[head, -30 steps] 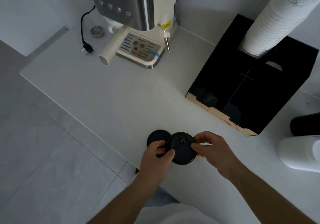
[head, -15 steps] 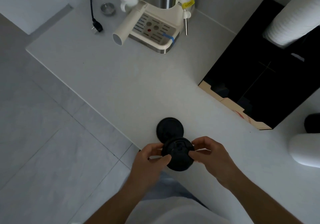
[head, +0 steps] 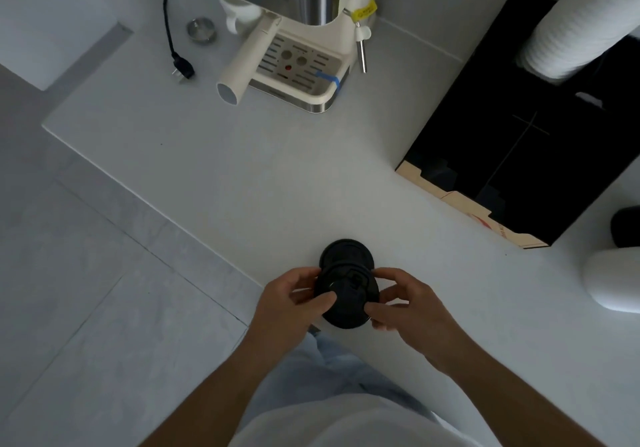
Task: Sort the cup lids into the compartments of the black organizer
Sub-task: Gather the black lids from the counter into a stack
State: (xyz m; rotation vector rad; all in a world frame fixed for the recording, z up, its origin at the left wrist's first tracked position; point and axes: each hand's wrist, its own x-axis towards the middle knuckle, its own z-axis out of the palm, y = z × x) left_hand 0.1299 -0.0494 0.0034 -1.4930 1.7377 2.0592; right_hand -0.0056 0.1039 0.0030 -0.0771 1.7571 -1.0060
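I hold a black cup lid (head: 348,296) between both hands: my left hand (head: 291,303) pinches its left edge, my right hand (head: 405,303) its right. A second black lid (head: 347,252) lies on the white counter (head: 242,169) just behind it. The black organizer (head: 540,155) stands well apart at right, beside the espresso machine (head: 294,31)
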